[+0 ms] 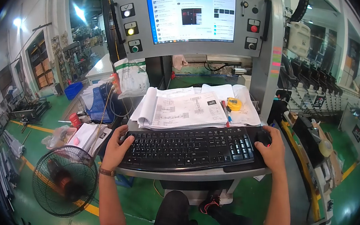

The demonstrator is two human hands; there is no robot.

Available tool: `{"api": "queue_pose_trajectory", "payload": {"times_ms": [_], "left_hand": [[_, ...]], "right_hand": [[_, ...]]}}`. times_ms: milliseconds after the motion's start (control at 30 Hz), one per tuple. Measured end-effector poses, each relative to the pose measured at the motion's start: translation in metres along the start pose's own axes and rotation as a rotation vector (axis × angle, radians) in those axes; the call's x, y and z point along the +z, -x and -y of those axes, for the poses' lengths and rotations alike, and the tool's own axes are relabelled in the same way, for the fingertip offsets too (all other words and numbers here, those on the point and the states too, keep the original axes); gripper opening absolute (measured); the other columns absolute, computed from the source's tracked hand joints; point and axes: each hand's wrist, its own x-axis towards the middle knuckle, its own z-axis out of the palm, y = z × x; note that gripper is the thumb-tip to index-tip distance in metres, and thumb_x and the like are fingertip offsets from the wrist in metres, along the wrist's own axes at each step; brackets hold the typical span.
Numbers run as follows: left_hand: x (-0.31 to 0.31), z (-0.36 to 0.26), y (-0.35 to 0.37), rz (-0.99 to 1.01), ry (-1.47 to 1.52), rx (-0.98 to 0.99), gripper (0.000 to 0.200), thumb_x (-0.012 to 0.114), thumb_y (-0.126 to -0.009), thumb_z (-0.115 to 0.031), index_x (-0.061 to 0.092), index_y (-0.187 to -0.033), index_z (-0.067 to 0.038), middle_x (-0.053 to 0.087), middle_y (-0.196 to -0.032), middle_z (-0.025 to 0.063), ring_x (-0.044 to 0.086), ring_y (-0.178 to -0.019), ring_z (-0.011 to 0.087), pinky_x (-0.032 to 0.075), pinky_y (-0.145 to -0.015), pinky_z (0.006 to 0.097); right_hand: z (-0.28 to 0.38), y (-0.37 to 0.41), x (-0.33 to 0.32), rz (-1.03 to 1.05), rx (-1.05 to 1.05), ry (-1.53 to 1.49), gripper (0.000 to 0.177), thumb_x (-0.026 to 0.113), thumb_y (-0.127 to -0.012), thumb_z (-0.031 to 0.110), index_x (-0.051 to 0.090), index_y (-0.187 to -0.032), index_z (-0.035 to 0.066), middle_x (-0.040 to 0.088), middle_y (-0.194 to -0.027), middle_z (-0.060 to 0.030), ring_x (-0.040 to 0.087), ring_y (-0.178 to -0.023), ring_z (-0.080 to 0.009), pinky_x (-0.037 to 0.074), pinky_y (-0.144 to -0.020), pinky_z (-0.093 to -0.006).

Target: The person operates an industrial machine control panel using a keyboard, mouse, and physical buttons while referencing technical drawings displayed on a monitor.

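A black keyboard (189, 148) lies on the console shelf. Its left end is touched by my left hand (117, 146), the thumb apart from the fingers and nothing held. At the right end of the keyboard, my right hand (272, 150) is wrapped round a black mouse (264, 138), partly hidden by the fingers. Behind the keyboard lie stacked papers with technical drawings (188, 111), the left edge rolled up. A yellow tape measure (234, 104) and pens rest on the papers' right side. Above, a lit monitor (189, 13) shows a chat-like window.
Buttons flank the monitor on the control panel (132, 23). A fan (65, 181) stands at lower left, near a blue basket (102, 105) and a red can (75, 120). A white plastic bag (132, 78) is left of the papers. Machinery stands at right.
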Motion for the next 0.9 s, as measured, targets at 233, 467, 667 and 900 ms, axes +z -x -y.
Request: {"api": "queue_pose_trajectory", "payload": {"times_ms": [233,467,667,900], "left_hand": [[0.0004,-0.0002,-0.0002,-0.001,0.006,-0.003,0.067,0.078,-0.104,-0.03,0.052,-0.155,0.004,0.06,-0.153,0.0253,0.056,-0.145,0.0309,0.042,-0.122,0.0412],[0.0003,-0.0005,0.0,-0.007,-0.013,-0.006,0.066,0.078,-0.104,-0.031,0.053,-0.154,0.005,0.061,-0.151,0.025,0.057,-0.144,0.0314,0.043,-0.121,0.0414],[0.0003,-0.0015,0.0008,-0.006,-0.031,0.009,0.065,0.078,-0.103,-0.031,0.054,-0.153,0.004,0.063,-0.149,0.0239,0.057,-0.143,0.0309,0.044,-0.119,0.0415],[0.001,-0.0043,0.0016,0.004,0.002,-0.011,0.065,0.077,-0.104,-0.029,0.052,-0.154,0.005,0.061,-0.15,0.0239,0.057,-0.142,0.0293,0.045,-0.119,0.0403]], "right_hand": [[-0.0044,-0.0011,0.0002,-0.019,-0.024,-0.022,0.059,0.078,-0.08,0.015,0.067,-0.137,0.004,0.068,-0.135,-0.0156,0.068,-0.126,-0.0373,0.053,-0.108,-0.0433],[-0.0042,-0.0007,0.0042,-0.017,-0.029,-0.021,0.055,0.08,-0.084,0.014,0.067,-0.137,0.003,0.068,-0.135,-0.0167,0.068,-0.125,-0.0367,0.053,-0.107,-0.0425],[-0.0031,-0.0008,0.002,0.024,-0.014,0.014,0.052,0.08,-0.084,0.014,0.068,-0.134,0.003,0.068,-0.134,-0.0165,0.068,-0.125,-0.0375,0.053,-0.107,-0.0428],[-0.0054,-0.0009,0.003,0.034,-0.026,0.024,0.046,0.081,-0.086,0.017,0.072,-0.129,0.004,0.067,-0.138,-0.0172,0.067,-0.129,-0.0381,0.052,-0.109,-0.0437]]}}
